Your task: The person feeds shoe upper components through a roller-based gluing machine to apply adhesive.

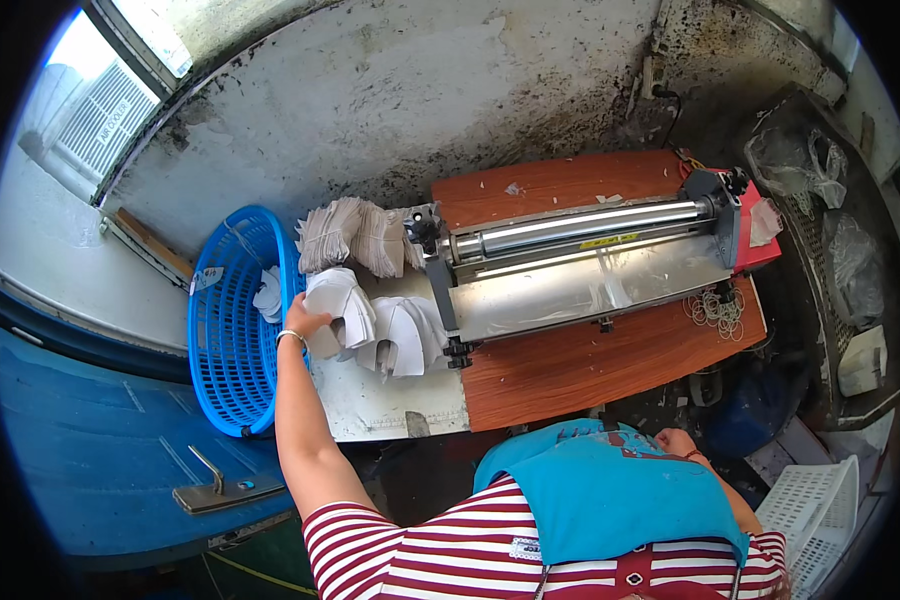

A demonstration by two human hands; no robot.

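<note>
My left hand (pixel 305 319) is closed on the near edge of a stack of white curved cut pieces (pixel 342 300), thumb on the side facing me. Just right of it stands another fanned stack of white curved pieces (pixel 410 335), and behind both are bundles of beige-grey pieces (pixel 355 236), some tied with string. My right hand (pixel 676 441) is low beside my blue apron (pixel 610 490), apart from the table; its fingers are mostly hidden. To the right of the stacks lies a machine with a long shiny metal roller (pixel 585 228) and a flat metal plate (pixel 590 290).
A blue plastic basket (pixel 232 385) with a few white pieces inside stands left of the stacks. Rubber bands (pixel 715 313) hang at the right of the brown tabletop (pixel 540 375). A white crate (pixel 805 510) is at lower right. Clear plastic bags (pixel 855 265) lie on a dark rack.
</note>
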